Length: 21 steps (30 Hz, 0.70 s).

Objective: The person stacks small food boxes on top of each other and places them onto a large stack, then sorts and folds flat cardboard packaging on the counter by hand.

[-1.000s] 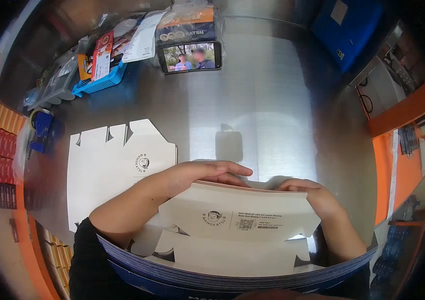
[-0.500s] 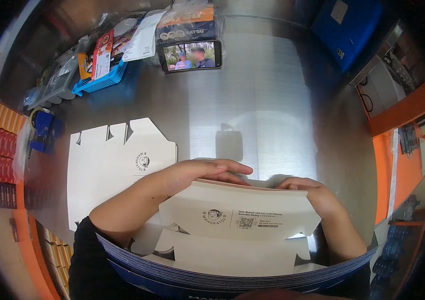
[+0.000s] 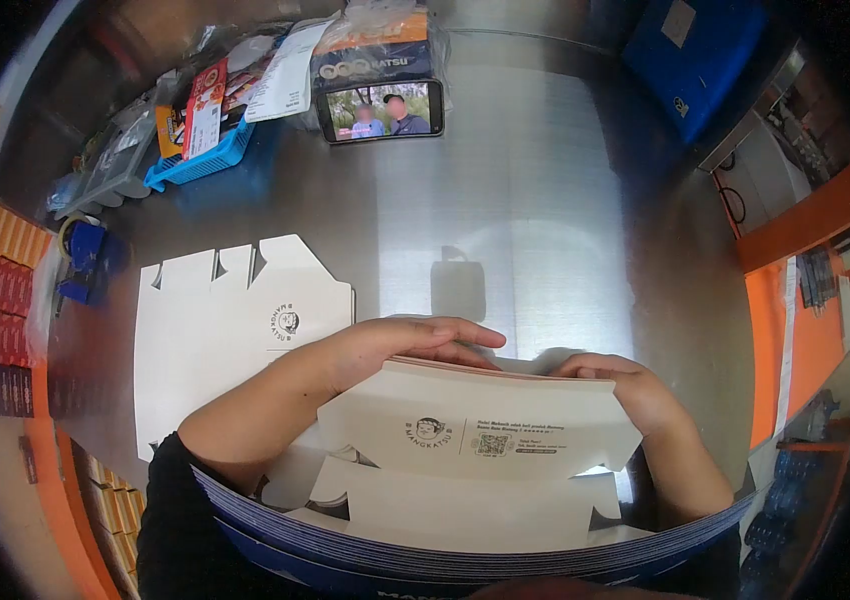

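A thick stack of flat cardboard box blanks (image 3: 505, 505), white inside with navy outer edges, leans against my body. A printed logo and a QR code show on its far flap. My left hand (image 3: 430, 343) lies along the far edge of the stack, fingers stretched to the right and the palm side against the cardboard. At the far right corner, my right hand (image 3: 600, 369) curls its fingers over the same edge; its fingertips are partly hidden. Both forearms wrap around the stack's sides. Left of it, more flat box blanks (image 3: 215, 345) lie on the metal table.
A phone (image 3: 385, 112) playing a video leans on a plastic-wrapped package (image 3: 375, 50) at the back. Beside it are a blue basket (image 3: 200, 165) of packets and a grey tray (image 3: 120, 180). A blue tape dispenser (image 3: 83, 262) sits at left. Orange shelving (image 3: 795, 350) stands at right.
Only the picture on the phone screen has changed slightly. Both hands and the stack stay in the same place.
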### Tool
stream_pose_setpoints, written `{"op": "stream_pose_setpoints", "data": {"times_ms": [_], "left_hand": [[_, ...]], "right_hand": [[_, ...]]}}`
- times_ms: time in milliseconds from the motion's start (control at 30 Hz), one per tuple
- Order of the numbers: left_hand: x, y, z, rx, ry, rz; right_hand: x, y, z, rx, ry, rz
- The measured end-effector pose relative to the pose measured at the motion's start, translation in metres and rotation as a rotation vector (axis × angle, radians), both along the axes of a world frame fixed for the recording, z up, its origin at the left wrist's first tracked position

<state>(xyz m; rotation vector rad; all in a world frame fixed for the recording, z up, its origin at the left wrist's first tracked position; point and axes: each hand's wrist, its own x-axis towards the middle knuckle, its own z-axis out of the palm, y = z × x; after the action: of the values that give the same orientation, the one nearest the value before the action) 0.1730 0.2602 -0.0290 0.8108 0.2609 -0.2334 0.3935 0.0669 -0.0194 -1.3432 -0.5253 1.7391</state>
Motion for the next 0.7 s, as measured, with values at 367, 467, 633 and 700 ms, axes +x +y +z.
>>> {"op": "stream_pose_setpoints", "data": {"times_ms": [367, 467, 633, 700], "left_hand": [[0.0, -0.003, 0.013, 0.006, 0.029, 0.013], [0.0, -0.002, 0.009, -0.022, 0.042, 0.022], [0.001, -0.001, -0.002, -0.064, 0.008, 0.012], [0.001, -0.001, 0.005, -0.055, 0.018, 0.013]], "right_hand": [[-0.001, 0.001, 0.005, 0.01, -0.022, 0.028], [-0.001, 0.001, 0.005, 0.01, -0.029, 0.025], [0.0, 0.0, 0.001, -0.017, 0.004, -0.018], [0.0, 0.0, 0.002, -0.014, -0.003, -0.008]]}}
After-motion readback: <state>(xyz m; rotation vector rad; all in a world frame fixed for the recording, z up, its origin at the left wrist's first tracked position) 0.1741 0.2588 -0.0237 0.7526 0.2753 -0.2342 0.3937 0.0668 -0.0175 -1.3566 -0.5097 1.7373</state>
